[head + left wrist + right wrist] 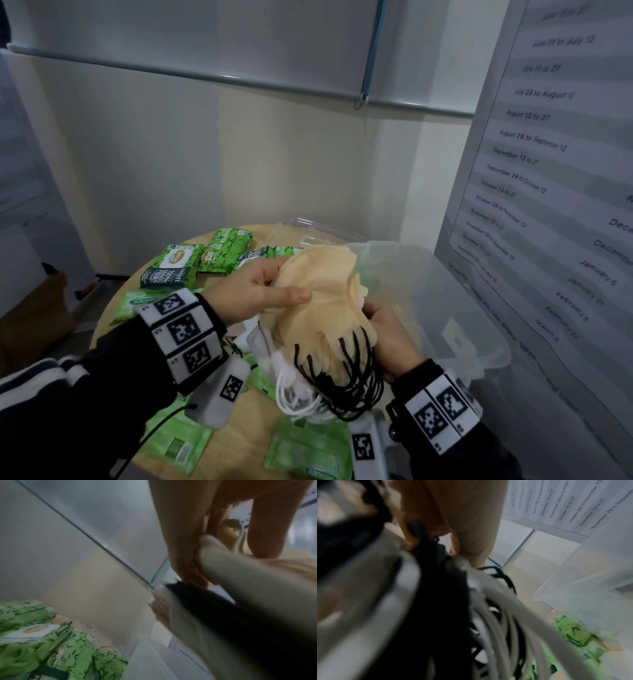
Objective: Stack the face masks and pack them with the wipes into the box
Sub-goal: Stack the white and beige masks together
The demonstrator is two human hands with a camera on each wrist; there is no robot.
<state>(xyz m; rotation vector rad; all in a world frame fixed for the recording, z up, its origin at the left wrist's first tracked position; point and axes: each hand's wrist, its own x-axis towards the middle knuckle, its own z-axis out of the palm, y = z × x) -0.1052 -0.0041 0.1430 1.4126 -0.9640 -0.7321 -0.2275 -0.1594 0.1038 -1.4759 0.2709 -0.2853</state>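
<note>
Both hands hold a stack of face masks above the table, beige ones on top, white and black ones beneath, with black and white ear loops hanging toward me. My left hand grips the stack's left edge, thumb on top. My right hand grips the right side from below, its fingers mostly hidden. The clear plastic box stands open just right of the stack. Green wipe packs lie on the round wooden table. In the left wrist view the fingers curl round the masks.
More green wipe packs lie at the table's near side under my arms. A clear lid rests at the table's far edge. A wall poster with dates hangs close on the right. A cardboard box sits on the floor left.
</note>
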